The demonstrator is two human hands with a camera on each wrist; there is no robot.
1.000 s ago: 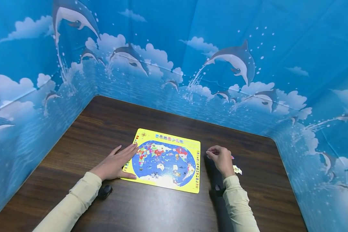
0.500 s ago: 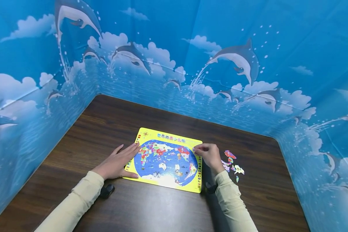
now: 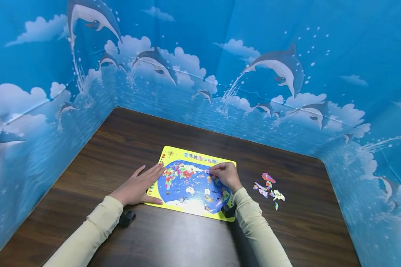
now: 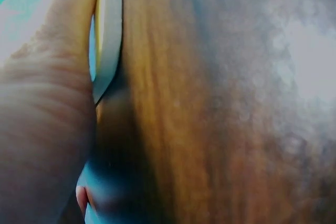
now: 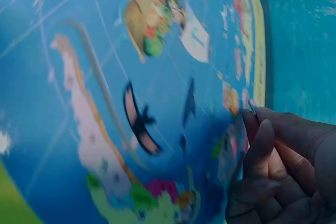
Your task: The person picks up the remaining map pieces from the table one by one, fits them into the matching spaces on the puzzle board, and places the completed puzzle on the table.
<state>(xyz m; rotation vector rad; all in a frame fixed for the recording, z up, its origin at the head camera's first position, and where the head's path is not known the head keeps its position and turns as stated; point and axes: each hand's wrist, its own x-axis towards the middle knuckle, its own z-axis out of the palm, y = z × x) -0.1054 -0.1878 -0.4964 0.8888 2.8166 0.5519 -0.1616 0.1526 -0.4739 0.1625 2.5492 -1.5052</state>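
Steadying the yellow-edged map board (image 3: 177, 154), the left hand (image 3: 138, 187) lies spread along its left side, fingers straight and reaching onto the border, thumb out by the near corner; the likely reason for this broad hold is to keep the thin board from sliding or turning on the dark wood surface (image 3: 187, 244) while the other hand works. The right hand (image 3: 226, 175) reaches in from the right side, over the upper right part of the printed ocean; its thumb and forefinger pinch a small pale piece (image 5: 253, 107) near its rim — a fingertip grip that probably suits so flat and little a thing, leaving most of it free to be turned; whether the piece touches the board cannot be told. The board lies flat between the two hands, within easy reach of both; well to its right a loose cluster of cut pieces rests on the surface — a red piece (image 3: 268, 178) at the far end, a cream piece (image 3: 279, 195) nearer — seemingly kept on that side to be handy for the right hand.
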